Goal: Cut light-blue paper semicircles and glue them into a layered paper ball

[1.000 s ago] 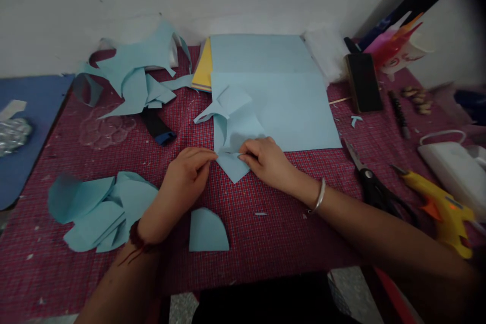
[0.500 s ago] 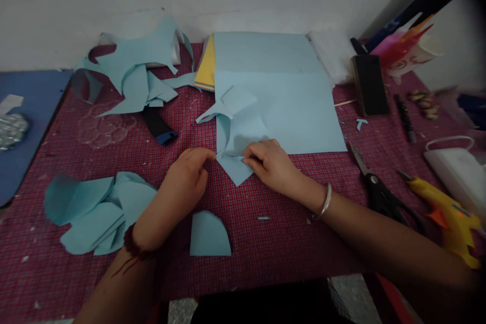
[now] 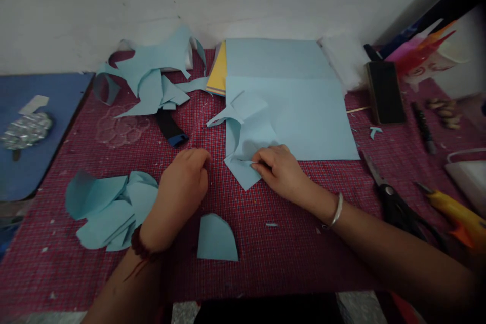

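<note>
My right hand [image 3: 279,169] pinches the edge of a light-blue paper offcut [image 3: 252,131] between thumb and fingertips. The offcut is cut with curved edges; its lower corner points toward me, and a curled strip sticks out to its left. My left hand [image 3: 186,179] is just left of that corner, apart from it, with fingers curled in; what they hold, if anything, is hidden. A quarter-circle of blue paper [image 3: 217,238] lies flat near the table's front. Behind the offcut rests a large blue sheet [image 3: 307,116], partly under it.
Left of my forearm lies a pile of blue cut pieces [image 3: 110,212]. Blue scraps [image 3: 152,71] lie at the back left. On the right are black scissors [image 3: 395,202], a yellow glue gun [image 3: 455,212], a phone [image 3: 386,92] and a pen [image 3: 423,126].
My left hand has come away from the offcut's left corner, leaving a gap. My right hand keeps its pinch. The whole view has shifted slightly, so things appear further right.
</note>
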Available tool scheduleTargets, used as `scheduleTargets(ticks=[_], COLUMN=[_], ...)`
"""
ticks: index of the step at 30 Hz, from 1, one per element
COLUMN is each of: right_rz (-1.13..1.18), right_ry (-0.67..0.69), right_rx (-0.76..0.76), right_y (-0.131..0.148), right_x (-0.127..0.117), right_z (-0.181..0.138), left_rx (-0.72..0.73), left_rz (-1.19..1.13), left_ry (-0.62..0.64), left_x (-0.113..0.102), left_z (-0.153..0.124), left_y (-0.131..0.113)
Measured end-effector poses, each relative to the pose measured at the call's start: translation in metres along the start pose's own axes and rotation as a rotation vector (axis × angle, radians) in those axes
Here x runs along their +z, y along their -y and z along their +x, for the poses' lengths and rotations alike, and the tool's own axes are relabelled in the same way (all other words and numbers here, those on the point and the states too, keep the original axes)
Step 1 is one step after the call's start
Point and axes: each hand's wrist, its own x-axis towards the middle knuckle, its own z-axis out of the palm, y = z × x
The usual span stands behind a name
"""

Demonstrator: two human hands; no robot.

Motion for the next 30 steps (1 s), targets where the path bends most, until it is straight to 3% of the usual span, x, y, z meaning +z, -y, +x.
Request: scheduleTargets(ticks=[6,11,15,30], right_rz=[-0.012,-0.020,-0.029,-0.063], right_ry=[0.002,0.000,0.006,0.029], right_rx=[-0.015,-0.012,-0.002,-0.015], right_y=[0.000,0.000,0.000,0.001], right_x=[0.000,0.002,0.001,0.000], right_z=[0.000,0.001,0.001,0.002], left_rx=[0.053,0.161,0.183,0.253], left_rz=[0.242,0.300,0.331,0.355], left_ry=[0.188,0.340,0.461,0.480], left_x=[-0.010,-0.005,-0.001,0.002], left_z=[-0.019,-0.032,-0.034,-0.038], left_y=[-0.031,-0.060,-0.068,-0.067])
